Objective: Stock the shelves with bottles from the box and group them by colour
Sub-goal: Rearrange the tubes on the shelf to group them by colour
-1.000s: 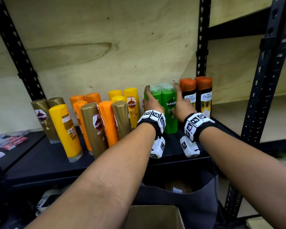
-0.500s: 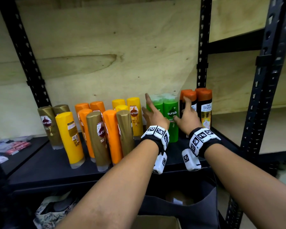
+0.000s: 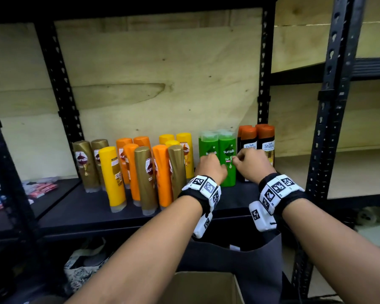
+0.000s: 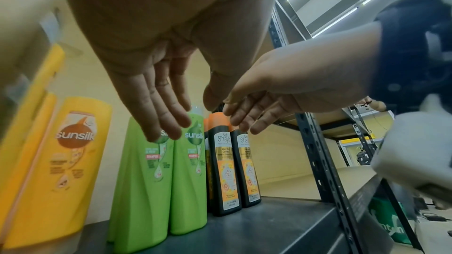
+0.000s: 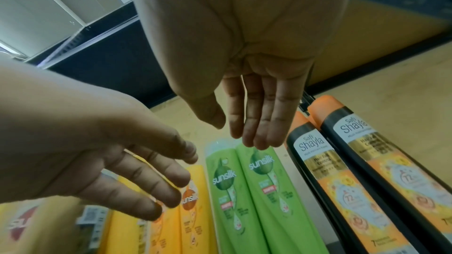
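Note:
Two green bottles [image 3: 227, 150] stand upright side by side on the black shelf [image 3: 86, 211], between the yellow bottles [image 3: 183, 148] and the black bottles with orange caps [image 3: 258, 139]. My left hand [image 3: 210, 166] hovers just in front of the left green bottle [image 4: 144, 181] with relaxed fingers [image 4: 168, 123], holding nothing. My right hand [image 3: 249, 163] hovers in front of the right green bottle [image 5: 271, 181], its fingers [image 5: 257, 123] straight and empty. Neither hand touches a bottle.
Gold [image 3: 145, 176], orange [image 3: 162, 172] and yellow [image 3: 112, 172] bottles stand mixed at the shelf's left and middle. A cardboard box [image 3: 202, 288] and a dark bag [image 3: 250, 270] sit below the shelf edge. A black upright post [image 3: 331, 106] rises at the right.
Both hands let go of the tops of the green bottles and drew back toward me and downward. The green bottles stay standing where they were set.

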